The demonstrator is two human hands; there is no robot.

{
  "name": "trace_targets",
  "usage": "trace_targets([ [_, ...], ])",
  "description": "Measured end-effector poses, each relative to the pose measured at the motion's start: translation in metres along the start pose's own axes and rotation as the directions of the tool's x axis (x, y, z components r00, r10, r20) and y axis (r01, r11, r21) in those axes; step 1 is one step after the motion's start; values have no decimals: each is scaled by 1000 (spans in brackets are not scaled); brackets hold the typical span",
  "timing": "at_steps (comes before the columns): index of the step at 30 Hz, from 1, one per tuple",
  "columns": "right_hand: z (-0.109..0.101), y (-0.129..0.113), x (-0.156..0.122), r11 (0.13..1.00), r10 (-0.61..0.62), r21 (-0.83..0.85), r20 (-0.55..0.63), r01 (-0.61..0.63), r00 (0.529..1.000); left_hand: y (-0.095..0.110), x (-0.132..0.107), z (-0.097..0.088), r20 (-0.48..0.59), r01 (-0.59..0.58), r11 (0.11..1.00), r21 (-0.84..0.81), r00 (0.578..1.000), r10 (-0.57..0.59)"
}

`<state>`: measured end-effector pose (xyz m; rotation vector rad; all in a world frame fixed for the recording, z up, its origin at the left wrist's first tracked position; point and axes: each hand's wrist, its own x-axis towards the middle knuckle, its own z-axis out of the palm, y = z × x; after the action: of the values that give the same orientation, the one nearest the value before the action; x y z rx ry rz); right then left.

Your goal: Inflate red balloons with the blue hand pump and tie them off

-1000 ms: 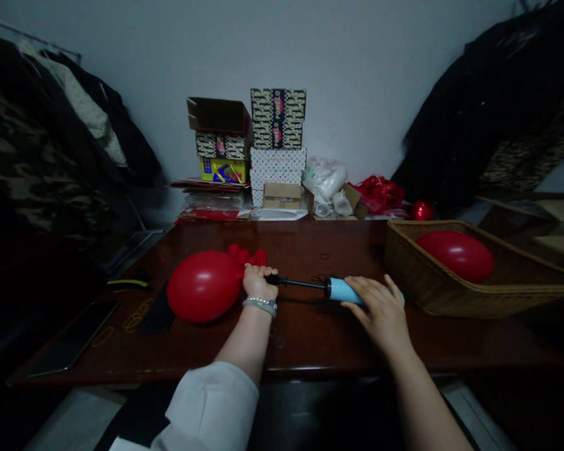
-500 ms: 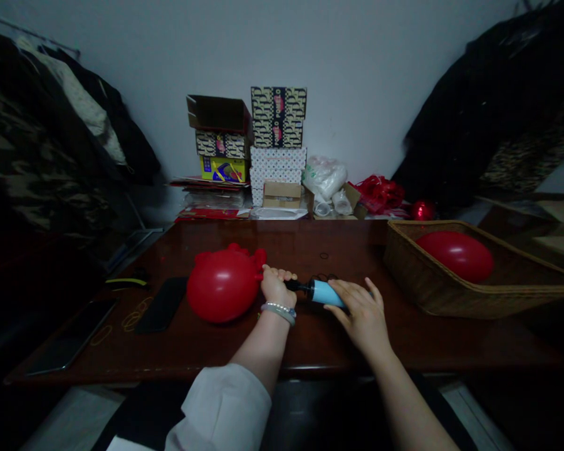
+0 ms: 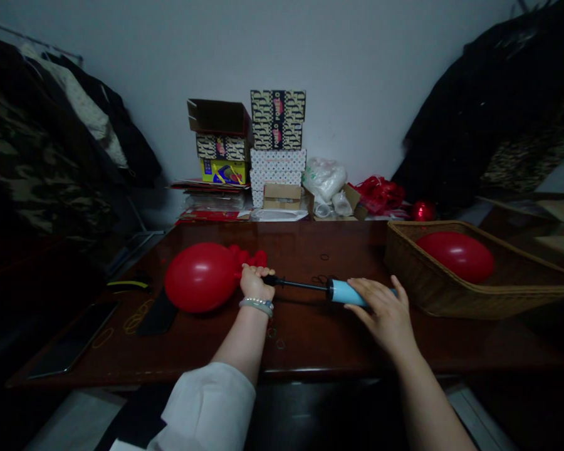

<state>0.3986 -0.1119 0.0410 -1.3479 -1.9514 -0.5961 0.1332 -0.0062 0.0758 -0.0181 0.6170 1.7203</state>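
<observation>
My left hand (image 3: 257, 284) and right hand (image 3: 380, 313) had moved apart, extending the pump (image 3: 329, 290); the right gripped its blue barrel (image 3: 342, 292), the left its black end (image 3: 271, 280) and the balloon (image 3: 201, 277), leftward over the desk (image 3: 329, 344), by its neck (image 3: 239, 275): safest for something seemingly light and burstable.

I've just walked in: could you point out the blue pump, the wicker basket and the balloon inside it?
Blue pump (image 3: 339, 292): head view, on its barrel.
Wicker basket (image 3: 470, 304): head view, on its near wall.
Red balloon (image 3: 455, 257): head view, on its rounded side.
</observation>
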Motion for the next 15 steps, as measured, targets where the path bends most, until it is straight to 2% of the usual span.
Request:
trace_targets([
  [4,6,-8,4,1000,-13,20,8,13,1000,-5,-2,-3,7,-8,1000,-1,1000,8],
  [12,19,-39,8,999,5,53,29,-6,1000,-47,-20,-3,53,14,999,39,998,-16],
  [15,18,-44,8,998,20,55,28,-21,999,-54,-24,-2,60,29,998,52,998,-32],
])
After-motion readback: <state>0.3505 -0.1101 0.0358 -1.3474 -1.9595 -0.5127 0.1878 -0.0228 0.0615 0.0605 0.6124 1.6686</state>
